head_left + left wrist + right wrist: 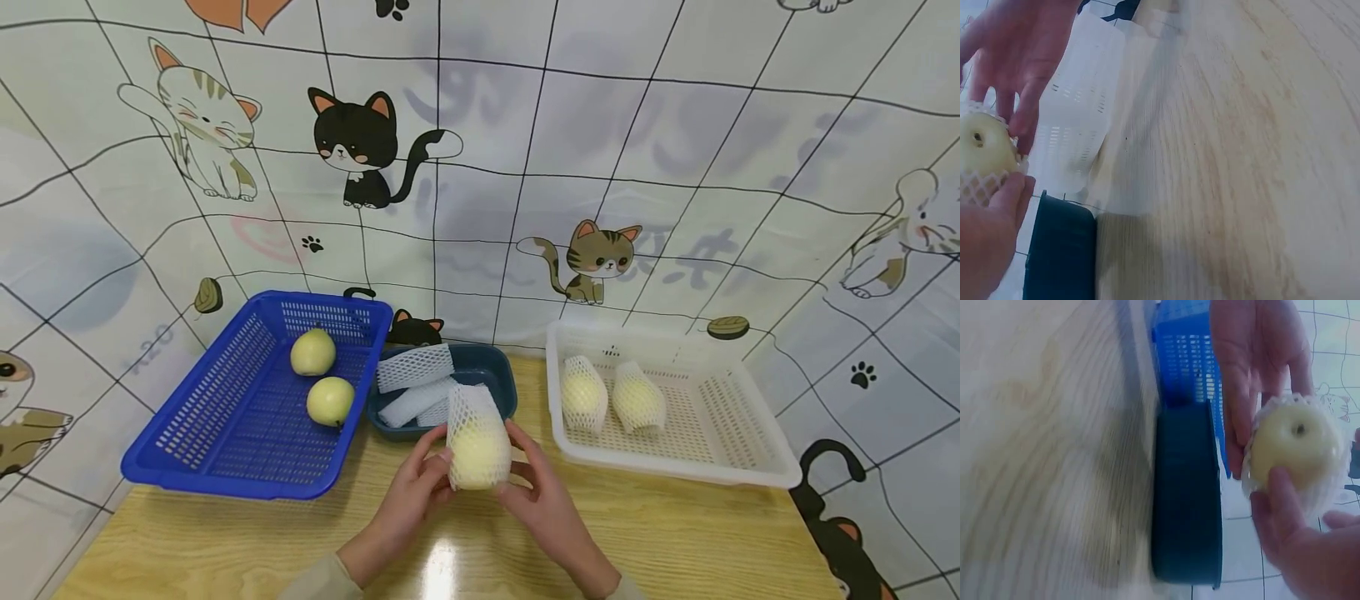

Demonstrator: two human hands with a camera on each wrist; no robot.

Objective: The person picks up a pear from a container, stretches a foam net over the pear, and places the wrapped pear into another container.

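A pale yellow-green fruit (478,454) in a white foam net is held between both hands, above the table in front of the dark teal bin. The left hand (411,498) grips its left side and the right hand (546,505) its right side. In the left wrist view the bare end of the fruit (985,147) shows a small dark hollow, with net around it. From the right wrist view, the fruit (1294,442) has a thumb or finger on its face and the net's rim around it.
At left, a blue basket (225,483) holds two bare fruits (312,352). Several foam nets (415,368) lie in the teal bin (504,379). On the right stands a white basket (675,473) with two netted fruits (584,395). A cat-patterned cloth hangs behind.
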